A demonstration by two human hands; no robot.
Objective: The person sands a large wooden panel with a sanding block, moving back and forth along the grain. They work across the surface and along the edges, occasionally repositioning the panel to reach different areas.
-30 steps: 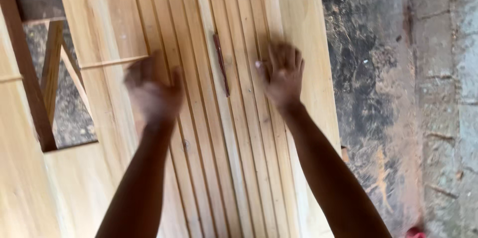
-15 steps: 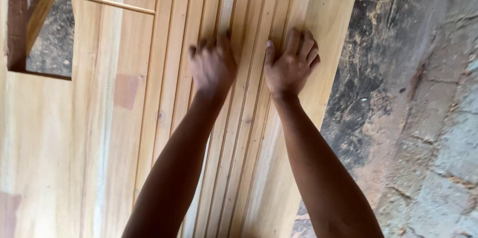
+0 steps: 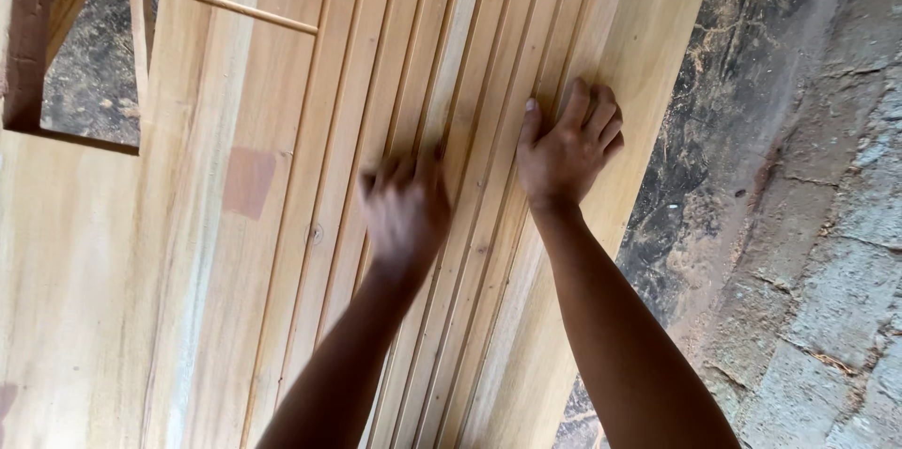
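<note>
Since the earlier frame the left hand [image 3: 406, 209] has slid down and away from the right hand [image 3: 565, 150], and it blurs; whether its fingers are spread I cannot tell. Right hand lies flat, fingers spread, pressed on the slats [image 3: 470, 83] near the panel [image 3: 658, 54]'s right edge. Beyond that edge runs bare dark floor [image 3: 808, 177]. Frame opening [image 3: 89, 83] sits top left.

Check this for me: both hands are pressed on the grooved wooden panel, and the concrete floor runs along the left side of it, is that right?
Not quite. In the head view the left hand and right hand are on the grooved wooden panel, but the concrete floor runs along its right side, not its left.
</note>
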